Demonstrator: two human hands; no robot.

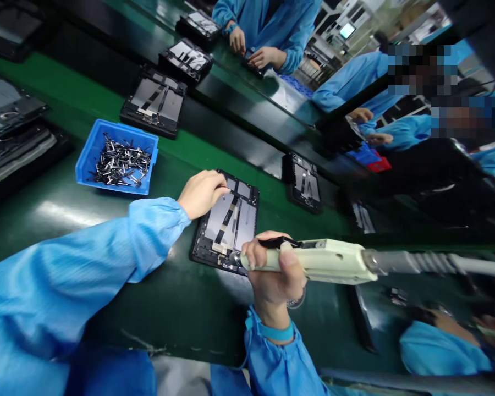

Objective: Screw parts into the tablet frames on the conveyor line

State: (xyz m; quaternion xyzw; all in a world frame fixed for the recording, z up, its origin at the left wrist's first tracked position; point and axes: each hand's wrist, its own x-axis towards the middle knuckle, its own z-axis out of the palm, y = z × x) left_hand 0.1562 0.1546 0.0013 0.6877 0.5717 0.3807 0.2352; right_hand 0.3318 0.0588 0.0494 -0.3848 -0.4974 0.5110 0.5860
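An opened tablet (pixel 247 217) with grey inner plates and black ribbon cables lies on the green bench. At its upper left edge is my left hand (pixel 203 193), fingers curled together; whether a small part is between them is hidden. My right hand (pixel 278 275) is wrapped round a pale green electric screwdriver (pixel 338 259), held nearly level with its cord running right. The screwdriver's metal tip (pixel 235 257) is over the tablet's lower edge. A blue bin (pixel 84 168) full of small black and silver parts stands left of my left hand.
Other opened tablets (pixel 157 102) lie along the green line behind, one (pixel 305 184) to the right. Stacked units (pixel 12 137) crowd the left side. Co-workers' blue sleeves (pixel 297 33) show across the bench, and another sleeve (pixel 441 352) is at the lower right.
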